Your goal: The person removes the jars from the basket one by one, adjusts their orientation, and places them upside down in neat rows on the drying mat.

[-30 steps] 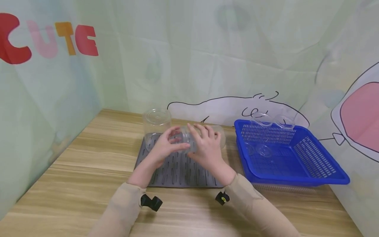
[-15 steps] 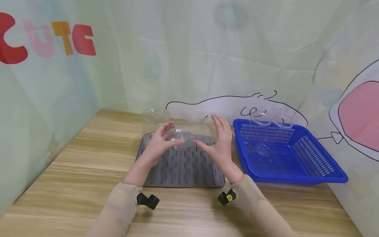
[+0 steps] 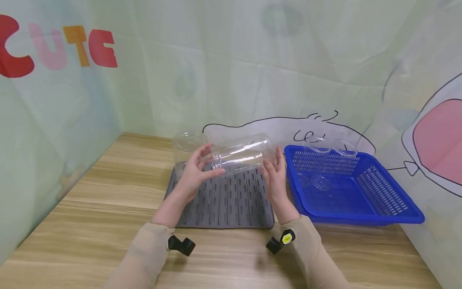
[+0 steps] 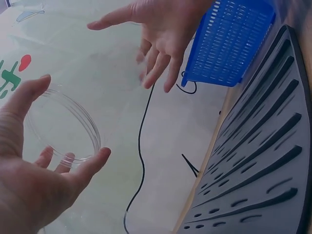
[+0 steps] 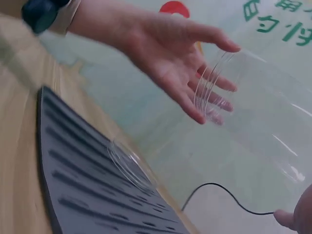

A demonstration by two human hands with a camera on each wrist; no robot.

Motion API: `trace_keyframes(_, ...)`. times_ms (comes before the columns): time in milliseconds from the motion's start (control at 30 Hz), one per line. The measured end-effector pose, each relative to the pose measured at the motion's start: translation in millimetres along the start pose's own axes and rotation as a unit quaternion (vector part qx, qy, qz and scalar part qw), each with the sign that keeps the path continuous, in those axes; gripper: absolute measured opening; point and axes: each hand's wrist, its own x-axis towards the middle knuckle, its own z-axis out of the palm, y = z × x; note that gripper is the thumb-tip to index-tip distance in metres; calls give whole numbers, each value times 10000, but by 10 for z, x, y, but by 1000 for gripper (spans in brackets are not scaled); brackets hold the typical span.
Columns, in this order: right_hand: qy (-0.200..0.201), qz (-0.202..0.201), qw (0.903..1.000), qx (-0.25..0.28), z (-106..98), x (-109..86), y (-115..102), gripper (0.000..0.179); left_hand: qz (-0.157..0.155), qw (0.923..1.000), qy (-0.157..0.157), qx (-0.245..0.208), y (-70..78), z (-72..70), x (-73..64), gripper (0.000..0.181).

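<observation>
A clear plastic jar point(image 3: 243, 152) lies sideways in the air above the grey ridged mat point(image 3: 225, 204), its base tipped slightly up. My left hand point(image 3: 193, 174) grips the ringed mouth end, thumb in front and fingers round the far side. At the base end is my right hand point(image 3: 276, 176), fingertips right at the jar's edge. The left wrist view has that right hand point(image 4: 168, 34) with thumb and fingers spread. Another clear jar point(image 3: 188, 144) stands upside down on the mat's back left corner, partly hidden by my left hand.
A blue plastic basket point(image 3: 361, 218) with perforated walls stands right of the mat. Two clear jars point(image 3: 345, 148) stand in its back left part. Behind the wooden table point(image 3: 108, 208) hangs a printed cloth point(image 3: 231, 72), close to the basket's back.
The right hand has let its fingers off the jar's body and moved right to the base end. The left hand keeps hold of the mouth, and the jar's base has tilted up.
</observation>
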Motion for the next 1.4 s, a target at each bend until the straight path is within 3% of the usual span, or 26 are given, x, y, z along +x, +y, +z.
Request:
trace_keyframes(100, -56, 249, 9963, 824, 10, -14, 67, 125, -17, 10000, 15, 0, -29, 6, 2, 86)
trace_keyframes(267, -247, 719, 9835, 1640, 63, -74, 141, 124, 16, 10000, -26, -6, -55, 21, 3, 85)
trace_keyframes(400, -319, 1049, 9631, 2459, 117, -110, 167, 131, 49, 10000, -78, -14, -71, 35, 13, 86)
trace_keyframes(533, -313, 1087, 9460, 3037, 168, -125, 172, 134, 24, 9999, -121, -32, -76, 47, 14, 87)
trace_keyframes(833, -109, 1229, 9361, 3294, 254, -116, 150, 131, 18, 9999, -141, -62, -60, 56, 6, 88)
trace_keyframes(1067, 13, 1188, 9289, 3507, 290, -126, 83, 92, 157, 9994, -272, -118, -20, 92, -15, 91)
trace_keyframes(1200, -163, 1067, 9323, 3453, 305, -119, 23, 85, 288, 9989, -306, -192, 41, 110, -38, 93)
trace_keyframes(1400, -464, 925, 9388, 3286, 322, -60, -91, 91, 503, 9980, -358, -167, 164, 100, -95, 97)
